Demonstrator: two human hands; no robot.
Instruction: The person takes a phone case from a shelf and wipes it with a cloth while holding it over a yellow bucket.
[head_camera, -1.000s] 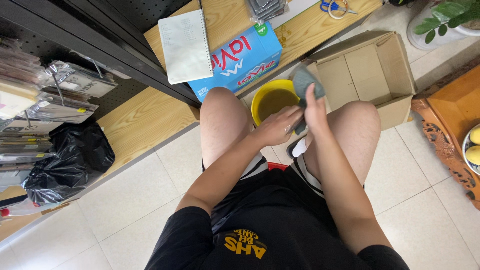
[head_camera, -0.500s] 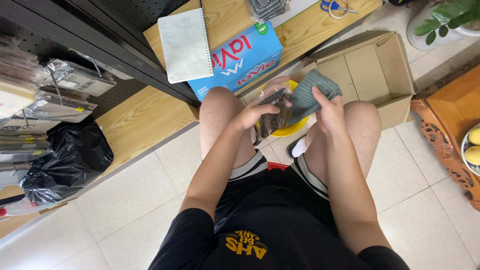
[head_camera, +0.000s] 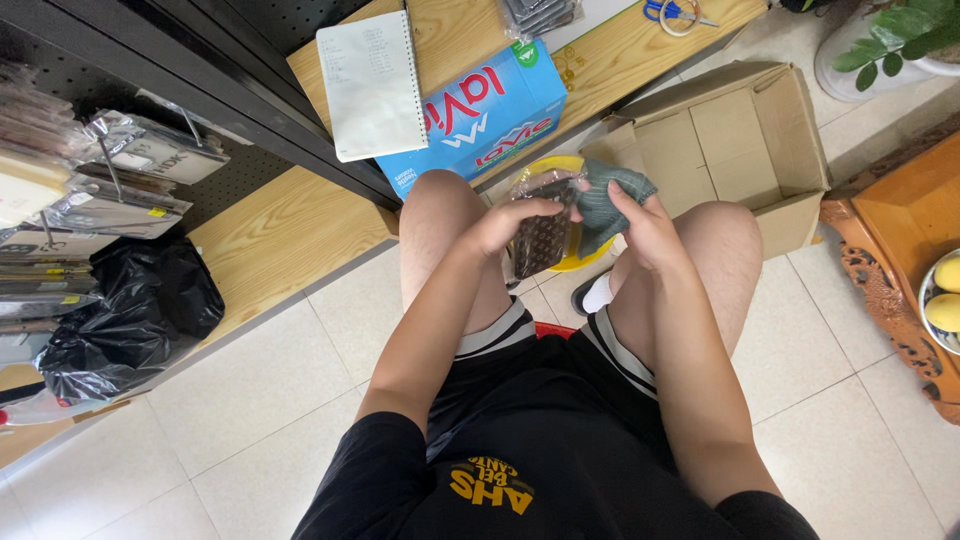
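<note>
Head view, seated person, both hands working above the knees. The left hand (head_camera: 515, 222) is gripping a clear plastic packet (head_camera: 545, 235) with dark patterned contents, its fingers curled over the packet's upper edge and the thumb pressing on the front face. The right hand (head_camera: 645, 225) is holding a grey-green cloth (head_camera: 605, 195), its fingers pressed together on the fabric's lower right part while the cloth is lying against the packet's right side. Packet and cloth are both hanging in the air just in front of a yellow bowl (head_camera: 572, 262), which is sitting on the tiled floor (head_camera: 280, 380) between the feet.

Handling, as judged: the packet is looking light and thin, its film glossy and probably slippery, flexing where pinched; an edge grip with thumb opposing fingers is suiting it best. The cloth is soft and limp, so bunching a fold is giving the surest hold.

Surroundings: an open cardboard box (head_camera: 745, 150) is standing right of the bowl; a blue carton (head_camera: 480, 115) and a spiral notebook (head_camera: 370, 85) are resting on a low wooden shelf (head_camera: 270, 225); a black plastic bag (head_camera: 130, 310) is lying at far left.
</note>
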